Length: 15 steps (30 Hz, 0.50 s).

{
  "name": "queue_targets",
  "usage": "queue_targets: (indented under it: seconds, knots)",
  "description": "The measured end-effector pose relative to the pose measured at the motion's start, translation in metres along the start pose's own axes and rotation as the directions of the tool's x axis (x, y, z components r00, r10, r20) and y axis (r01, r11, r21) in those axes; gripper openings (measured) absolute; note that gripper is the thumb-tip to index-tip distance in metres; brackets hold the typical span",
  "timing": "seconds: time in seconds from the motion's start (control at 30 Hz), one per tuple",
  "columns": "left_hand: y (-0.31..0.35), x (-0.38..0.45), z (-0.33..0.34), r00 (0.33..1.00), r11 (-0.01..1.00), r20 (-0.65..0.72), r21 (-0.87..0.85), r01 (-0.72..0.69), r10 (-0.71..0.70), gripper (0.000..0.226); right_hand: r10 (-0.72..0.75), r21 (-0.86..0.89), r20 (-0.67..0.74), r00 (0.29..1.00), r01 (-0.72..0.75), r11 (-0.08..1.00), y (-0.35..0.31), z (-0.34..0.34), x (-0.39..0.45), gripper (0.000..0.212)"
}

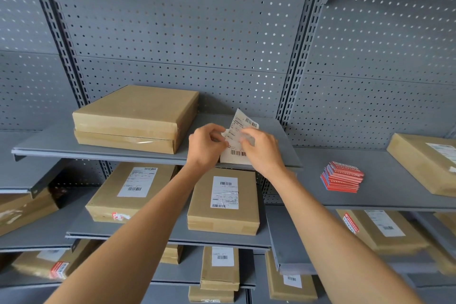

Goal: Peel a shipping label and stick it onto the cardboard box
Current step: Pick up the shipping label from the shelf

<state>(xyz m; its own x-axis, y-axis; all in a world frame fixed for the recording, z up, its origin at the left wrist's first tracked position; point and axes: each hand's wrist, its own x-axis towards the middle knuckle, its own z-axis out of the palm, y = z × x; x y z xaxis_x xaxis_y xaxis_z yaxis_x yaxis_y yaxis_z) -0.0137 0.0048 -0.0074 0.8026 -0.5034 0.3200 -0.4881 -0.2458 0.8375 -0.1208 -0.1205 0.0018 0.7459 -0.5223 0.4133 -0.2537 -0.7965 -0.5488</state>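
Observation:
A white shipping label (243, 122) with barcodes is held up over the grey shelf (49, 143), pinched from both sides. My left hand (206, 147) grips its left edge and my right hand (262, 149) grips its right side; a lower white part with a barcode (237, 154) hangs below the fingers. Whether the label is separating from its backing is hard to tell. A plain cardboard box (135, 116) without a label lies on the same shelf, to the left of my hands.
A stack of red and white stickers (341, 176) lies on the shelf to the right, with a labelled box (424, 163) beyond it. Lower shelves hold several labelled cardboard boxes (223, 201). A grey perforated back panel (185, 32) rises behind.

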Motion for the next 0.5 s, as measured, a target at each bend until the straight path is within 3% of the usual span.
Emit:
queue_targets:
  seconds: [0.13, 0.23, 0.33, 0.5]
  knots:
    - [0.009, 0.004, -0.012, 0.992, 0.921, -0.03, -0.376, 0.102, -0.122, 0.027, 0.087, 0.183, -0.137, 0.987, -0.061, 0.981, -0.009, -0.011, 0.004, 0.052]
    - [0.026, 0.01, -0.028, 0.983, 0.806, -0.043, -0.58, 0.12, -0.178, 0.026, 0.241, 0.427, -0.076, 0.967, -0.187, 0.885, -0.021, -0.021, 0.012, 0.071]
    - [0.043, 0.018, -0.048, 0.983, 0.733, -0.056, -0.674, 0.093, -0.176, 0.026, 0.316, 0.618, 0.013, 0.949, -0.256, 0.743, -0.042, -0.028, 0.023, 0.069]
    - [0.055, 0.032, -0.094, 0.995, 0.697, -0.051, -0.717, 0.026, -0.09, 0.013, 0.321, 0.765, -0.092, 0.942, -0.14, 0.628, -0.086, -0.034, 0.047, 0.055]
